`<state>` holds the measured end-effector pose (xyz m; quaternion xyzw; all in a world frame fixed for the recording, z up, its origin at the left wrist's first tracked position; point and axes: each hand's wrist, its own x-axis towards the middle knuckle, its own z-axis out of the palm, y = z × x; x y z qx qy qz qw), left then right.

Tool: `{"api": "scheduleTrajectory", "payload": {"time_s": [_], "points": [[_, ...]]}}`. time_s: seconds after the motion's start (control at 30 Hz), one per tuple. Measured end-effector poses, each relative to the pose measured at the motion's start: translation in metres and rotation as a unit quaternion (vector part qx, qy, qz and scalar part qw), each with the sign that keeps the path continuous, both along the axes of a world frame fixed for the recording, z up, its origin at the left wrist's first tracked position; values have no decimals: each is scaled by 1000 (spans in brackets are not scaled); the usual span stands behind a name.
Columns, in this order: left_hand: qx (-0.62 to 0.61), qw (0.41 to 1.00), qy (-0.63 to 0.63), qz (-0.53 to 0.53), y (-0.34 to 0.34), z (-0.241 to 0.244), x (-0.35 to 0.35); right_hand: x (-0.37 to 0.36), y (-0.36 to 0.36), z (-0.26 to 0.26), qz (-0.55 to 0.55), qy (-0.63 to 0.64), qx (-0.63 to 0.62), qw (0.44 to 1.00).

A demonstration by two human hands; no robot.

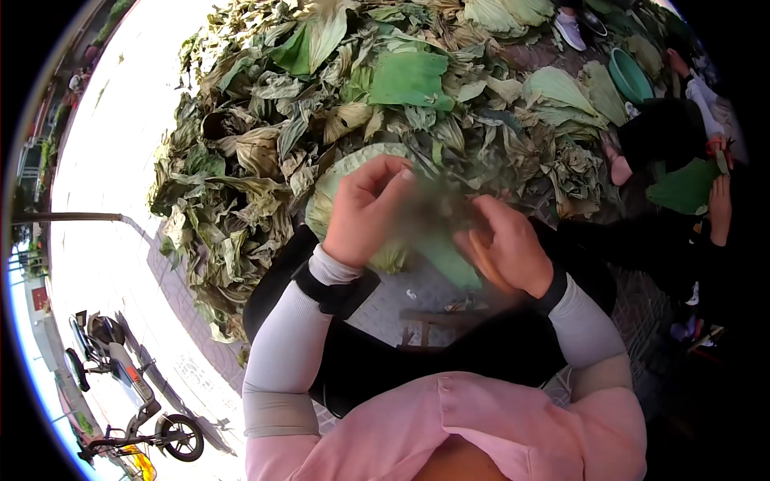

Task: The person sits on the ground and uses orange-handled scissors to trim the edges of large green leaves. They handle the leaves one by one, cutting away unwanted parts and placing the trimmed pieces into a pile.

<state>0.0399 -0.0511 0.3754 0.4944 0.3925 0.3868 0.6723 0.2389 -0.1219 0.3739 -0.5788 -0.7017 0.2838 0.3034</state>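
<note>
My left hand (372,207) is raised in front of me, its thumb and forefinger pinched together at the edge of a blurred patch; whether something is between them cannot be told. To its right, my right hand (502,243) is closed around the orange handle (486,264) of a tool, likely scissors, whose blades are lost in the blur. A pale green leaf piece (448,258) hangs below and between the hands. Behind my left hand lies a large pale green leaf (337,180). Beyond both hands spreads a big heap of dried and wilted leaves (258,150), with a bright green cut leaf (411,79) on top.
At the right, another person's hands hold red-handled scissors (719,144) and a green leaf (686,186). A green plastic basin (630,75) and a shoe (569,31) are at the upper right. A small wooden stool (424,327) stands between my knees. An electric bike (129,379) is parked at the left.
</note>
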Motion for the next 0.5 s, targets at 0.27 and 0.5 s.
{"api": "scheduleTrajectory", "payload": {"time_s": [0.27,0.5], "points": [[13,1000,12,-9,1,1,8,0,3,-5,-22,34,-22,999],[-3,1000,-26,-8,1,-4,12,0,4,-9,-22,31,-15,999]]}}
